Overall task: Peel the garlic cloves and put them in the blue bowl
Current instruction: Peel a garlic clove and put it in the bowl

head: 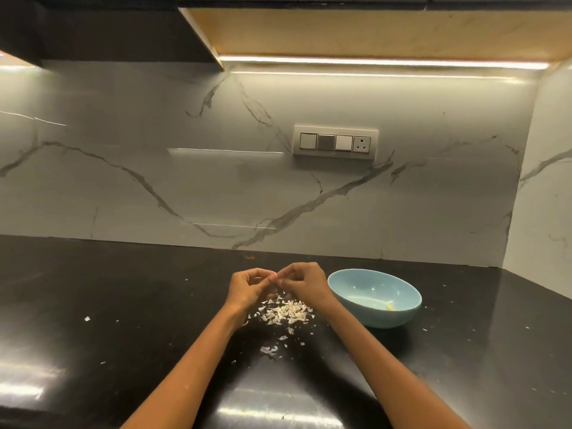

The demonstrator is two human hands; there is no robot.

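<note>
Left hand [247, 287] and right hand [301, 281] meet fingertip to fingertip above glossy black table [123, 305], both pinching small garlic clove [275, 276], mostly hidden. Best: steady clove with one hand, strip skin with other. Pale papery peel heap [286, 312] at 6 o'clock below hands. Light-blue round ceramic bowl [376, 297] at 3 o'clock, near right hand.

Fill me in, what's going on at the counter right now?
A person is peeling garlic over a black counter. The left hand and right hand meet at the fingertips, pinching something small that is too hidden to make out. A pile of papery skins lies just beneath them. The blue bowl sits to the right, with only a small pale bit visible inside.
</note>
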